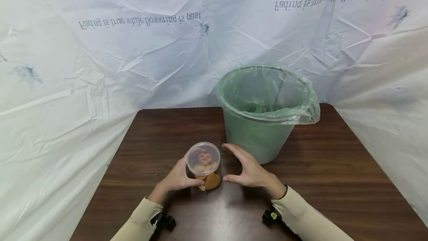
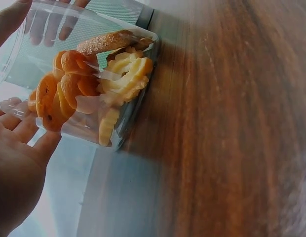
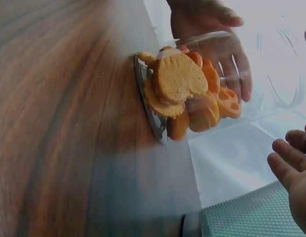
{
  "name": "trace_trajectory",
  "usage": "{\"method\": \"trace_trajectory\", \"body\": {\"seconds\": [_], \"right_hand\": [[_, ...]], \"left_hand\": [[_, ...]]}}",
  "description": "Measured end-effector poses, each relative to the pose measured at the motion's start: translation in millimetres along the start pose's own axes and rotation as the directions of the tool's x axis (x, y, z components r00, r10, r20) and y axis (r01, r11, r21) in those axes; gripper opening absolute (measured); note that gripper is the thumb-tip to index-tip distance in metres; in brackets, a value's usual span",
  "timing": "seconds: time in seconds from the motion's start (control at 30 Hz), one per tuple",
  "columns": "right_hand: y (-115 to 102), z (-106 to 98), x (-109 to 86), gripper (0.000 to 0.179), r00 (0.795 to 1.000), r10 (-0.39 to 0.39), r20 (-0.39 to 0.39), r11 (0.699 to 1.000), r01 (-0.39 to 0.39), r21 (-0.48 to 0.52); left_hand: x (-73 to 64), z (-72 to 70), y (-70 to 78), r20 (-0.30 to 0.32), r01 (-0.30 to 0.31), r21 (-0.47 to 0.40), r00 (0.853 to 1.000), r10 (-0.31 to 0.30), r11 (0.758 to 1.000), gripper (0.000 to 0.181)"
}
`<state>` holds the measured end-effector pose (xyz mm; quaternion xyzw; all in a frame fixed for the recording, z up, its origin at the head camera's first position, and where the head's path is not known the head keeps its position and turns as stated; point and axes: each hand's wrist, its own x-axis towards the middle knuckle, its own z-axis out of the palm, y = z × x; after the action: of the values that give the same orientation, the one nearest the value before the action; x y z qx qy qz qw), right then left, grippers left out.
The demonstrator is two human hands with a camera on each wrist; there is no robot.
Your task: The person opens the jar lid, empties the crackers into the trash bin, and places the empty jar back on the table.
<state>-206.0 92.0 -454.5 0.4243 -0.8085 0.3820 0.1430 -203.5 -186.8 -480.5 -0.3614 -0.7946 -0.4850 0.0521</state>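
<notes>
A clear plastic jar with a round lid stands upright on the table, holding several cookies. One cookie is heart-shaped; a yellowish ring-shaped one shows in the left wrist view. My left hand is around the jar's left side, thumb in front, fingers partly seen through the clear wall. These fingers look fairly straight in the right wrist view, and whether they press on the jar I cannot tell. To the right of the jar, my right hand is held apart from it, thumb and fingers spread, holding nothing.
Behind my right hand stands a mesh bin lined with a thin green bag folded over its rim. The dark wooden table extends on both sides. White printed sheeting hangs behind and beside it.
</notes>
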Motion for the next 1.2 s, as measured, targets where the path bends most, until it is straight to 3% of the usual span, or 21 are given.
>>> {"method": "trace_trajectory", "body": {"seconds": [0.23, 0.3, 0.7, 1.03, 1.2], "right_hand": [[-2.6, 9.5, 5.6, 0.094, 0.999, 0.04, -0.007, 0.999, -0.04, 0.016], [-4.0, 11.8, 7.2, 0.094, 0.999, 0.05, -0.01, 0.999, -0.05, 0.02], [-8.9, 23.5, 14.0, 0.096, 0.999, 0.034, -0.021, 0.998, -0.033, 0.054], [-11.9, 27.3, 17.7, 0.095, 0.998, 0.041, -0.042, 0.997, -0.038, 0.07], [-15.8, 29.5, 22.9, 0.095, 0.996, 0.067, -0.066, 0.996, -0.062, 0.071]], "left_hand": [[4.5, -4.1, 25.1, 0.003, 0.0, -0.023, 1.0, 0.0, 1.0, 0.098], [5.3, -4.4, 25.8, 0.008, -0.005, -0.023, 1.0, 0.006, 1.0, 0.098], [-1.8, 1.0, -7.5, 0.003, 0.009, 0.002, 1.0, -0.009, 1.0, 0.102], [-2.0, 1.0, -6.0, 0.01, 0.024, 0.015, 1.0, -0.024, 1.0, 0.102], [1.0, -1.0, 6.9, 0.012, -0.002, -0.016, 1.0, 0.002, 1.0, 0.1]]}}
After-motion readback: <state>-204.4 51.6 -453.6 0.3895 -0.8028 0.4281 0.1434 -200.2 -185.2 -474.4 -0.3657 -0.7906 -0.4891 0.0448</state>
